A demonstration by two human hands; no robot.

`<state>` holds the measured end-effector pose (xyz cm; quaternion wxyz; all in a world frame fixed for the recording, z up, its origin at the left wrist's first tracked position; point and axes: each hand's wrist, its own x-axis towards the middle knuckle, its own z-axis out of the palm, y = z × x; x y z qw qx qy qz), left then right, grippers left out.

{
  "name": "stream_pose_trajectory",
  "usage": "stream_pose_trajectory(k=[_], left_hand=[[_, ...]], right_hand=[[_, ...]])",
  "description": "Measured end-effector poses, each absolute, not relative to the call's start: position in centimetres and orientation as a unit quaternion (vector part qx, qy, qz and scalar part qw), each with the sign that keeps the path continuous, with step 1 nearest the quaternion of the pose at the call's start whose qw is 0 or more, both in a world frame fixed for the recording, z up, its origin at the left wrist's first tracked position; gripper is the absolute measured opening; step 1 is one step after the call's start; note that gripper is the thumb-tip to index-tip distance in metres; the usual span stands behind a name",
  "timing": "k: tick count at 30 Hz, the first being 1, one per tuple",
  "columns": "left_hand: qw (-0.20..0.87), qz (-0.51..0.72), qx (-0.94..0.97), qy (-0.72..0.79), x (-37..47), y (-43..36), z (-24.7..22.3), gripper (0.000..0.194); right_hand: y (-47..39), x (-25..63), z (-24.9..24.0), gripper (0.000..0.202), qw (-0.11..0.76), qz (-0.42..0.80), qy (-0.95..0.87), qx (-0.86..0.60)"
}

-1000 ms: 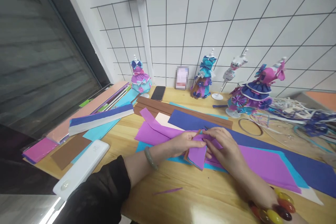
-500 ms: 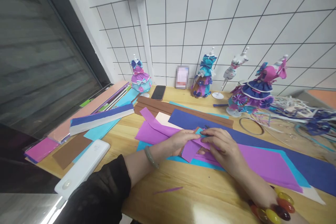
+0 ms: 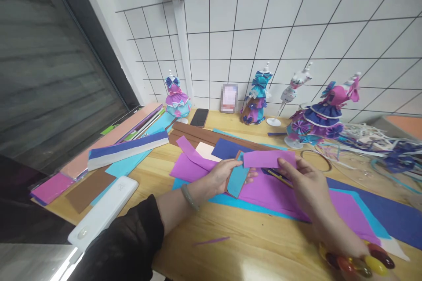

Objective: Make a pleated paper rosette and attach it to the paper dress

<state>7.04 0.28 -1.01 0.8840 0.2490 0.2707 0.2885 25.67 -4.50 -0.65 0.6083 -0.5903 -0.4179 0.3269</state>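
Note:
My left hand [image 3: 222, 176] is closed on a small stack of paper pieces, with a turquoise piece [image 3: 238, 180] on top and a brown edge showing beneath. In my right hand [image 3: 308, 184] a purple paper strip [image 3: 265, 159] is pinched between thumb and fingers. The strip's left end meets the top of the turquoise piece, near my left thumb. Under both hands lie a large purple sheet [image 3: 273, 197], a turquoise sheet [image 3: 227, 203] and a dark blue sheet [image 3: 379, 210]. A thin tool with a yellowish part [image 3: 278, 176], partly hidden, rests by my right fingers.
Several small dress forms stand along the wall, one in a tiered dress [image 3: 318, 116]. A phone [image 3: 199, 117] lies at the back. To the left are a white lamp-like bar [image 3: 104, 210] and a blue-and-white strip [image 3: 128, 149]. Tangled ribbons [image 3: 379, 140] lie at the right.
My right hand has moved right, drawing the purple strip out straight from over the stack in my left hand. The turquoise piece now shows on top. My left hand has barely moved.

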Motion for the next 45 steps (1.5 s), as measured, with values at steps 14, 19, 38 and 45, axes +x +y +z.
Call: stream_pose_trajectory(k=[14,19,38,45], left_hand=[[0.891,0.29,0.21,0.278,7.0,0.0,-0.6,0.03],[0.882,0.307,0.241,0.265,7.5,-0.3,-1.1,0.024],[0.837,0.402,0.288,0.236,7.7,-0.1,-1.2,0.02],[0.807,0.427,0.328,0.243,7.9,-0.4,-1.6,0.028]], right_hand=[[-5.4,24.5,0.0,0.014,0.69,0.11,-0.437,-0.567],[-6.6,23.7,-0.3,0.016,0.553,-0.033,-0.67,-0.494],[-6.4,22.5,-1.0,0.024,0.399,0.102,-0.777,-0.476],[-5.5,21.4,-2.5,0.049,0.51,0.413,-0.523,-0.544]])
